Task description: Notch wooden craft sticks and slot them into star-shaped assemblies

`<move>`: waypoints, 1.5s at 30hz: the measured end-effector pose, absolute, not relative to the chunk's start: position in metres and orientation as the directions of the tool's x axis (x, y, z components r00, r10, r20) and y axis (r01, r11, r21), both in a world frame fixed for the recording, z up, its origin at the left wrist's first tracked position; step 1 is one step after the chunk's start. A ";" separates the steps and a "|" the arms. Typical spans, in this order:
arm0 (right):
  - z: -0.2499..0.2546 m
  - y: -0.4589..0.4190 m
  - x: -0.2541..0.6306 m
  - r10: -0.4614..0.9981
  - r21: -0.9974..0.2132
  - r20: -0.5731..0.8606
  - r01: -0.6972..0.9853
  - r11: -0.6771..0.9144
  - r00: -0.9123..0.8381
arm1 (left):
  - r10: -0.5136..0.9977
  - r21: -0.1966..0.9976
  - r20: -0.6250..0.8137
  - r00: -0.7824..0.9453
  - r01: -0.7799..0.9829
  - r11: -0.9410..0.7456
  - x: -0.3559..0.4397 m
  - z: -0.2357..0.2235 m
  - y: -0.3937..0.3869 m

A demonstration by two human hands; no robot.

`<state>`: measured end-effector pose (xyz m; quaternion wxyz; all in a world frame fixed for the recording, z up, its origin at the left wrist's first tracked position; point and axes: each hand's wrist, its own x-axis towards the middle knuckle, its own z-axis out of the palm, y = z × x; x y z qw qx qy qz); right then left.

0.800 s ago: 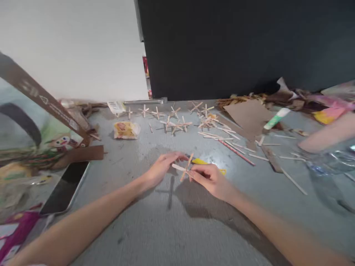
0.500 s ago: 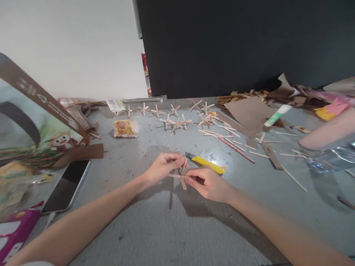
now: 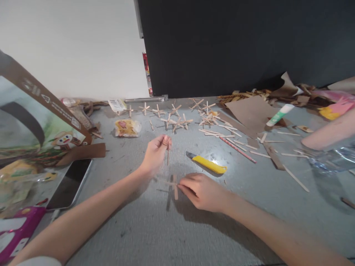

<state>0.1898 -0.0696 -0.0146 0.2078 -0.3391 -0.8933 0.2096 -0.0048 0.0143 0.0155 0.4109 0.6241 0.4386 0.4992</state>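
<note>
Above the grey surface (image 3: 133, 232), the left hand (image 3: 155, 152) is pinching a wooden stick (image 3: 168, 157) running downward, fingers hiding its top, while the right hand (image 3: 202, 190) is pinching a stick cross (image 3: 175, 191), its crossbar blurring.

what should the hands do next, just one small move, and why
Perhaps the left hand should bring its stick to the crossed sticks in the right hand: the stick is held apart from them, while the stick stars farther back have sticks crossing near a shared middle.
</note>
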 end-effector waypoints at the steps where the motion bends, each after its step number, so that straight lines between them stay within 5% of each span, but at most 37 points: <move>1: -0.015 -0.069 0.189 0.733 -0.554 0.231 0.533 0.640 -0.640 | 0.959 0.926 0.267 0.097 0.251 -0.283 -0.010 0.015 0.020; 6: -0.014 -0.061 0.189 0.922 -0.816 0.194 0.467 0.341 -0.335 | 0.939 0.769 0.342 -0.028 0.582 -0.263 -0.024 0.000 0.038; 9: -0.013 -0.057 0.190 0.962 -0.897 0.200 0.360 0.256 -0.185 | 0.937 0.815 0.338 -0.082 0.523 -0.248 -0.014 -0.006 0.027; 12: -0.012 -0.057 0.190 0.972 -0.908 0.201 0.350 0.231 -0.120 | 0.974 0.899 0.165 0.155 0.382 -0.213 0.003 0.000 0.001; 15: -0.013 -0.057 0.189 0.975 -0.887 0.199 0.404 0.224 -0.103 | 0.916 0.954 0.034 0.400 0.259 -0.148 0.015 0.011 -0.024; 21: -0.021 -0.059 0.189 0.951 -0.817 0.277 0.486 0.309 -0.139 | 0.931 0.911 0.029 0.364 0.373 -0.174 0.019 0.012 -0.037; 26: -0.022 -0.059 0.190 0.925 -0.798 0.327 0.468 0.381 -0.196 | 0.940 0.941 0.037 0.338 0.304 -0.146 0.018 0.004 -0.034; 31: -0.014 -0.055 0.195 0.962 -0.898 0.263 0.345 0.272 -0.073 | 0.925 0.965 0.001 0.379 0.243 -0.100 0.017 0.004 -0.035; 36: -0.007 -0.053 0.196 0.966 -0.949 0.178 0.227 0.220 -0.189 | 0.917 0.975 -0.012 0.399 0.209 -0.078 0.017 0.002 -0.035; 41: -0.012 -0.055 0.194 0.931 -0.850 0.273 0.391 0.352 -0.243 | 0.925 0.986 -0.024 0.380 0.160 -0.040 0.017 -0.003 -0.034; 45: -0.024 -0.054 0.196 0.806 -0.538 0.526 0.628 0.562 -0.271 | 0.934 0.985 -0.034 0.355 0.172 -0.030 0.018 -0.003 -0.034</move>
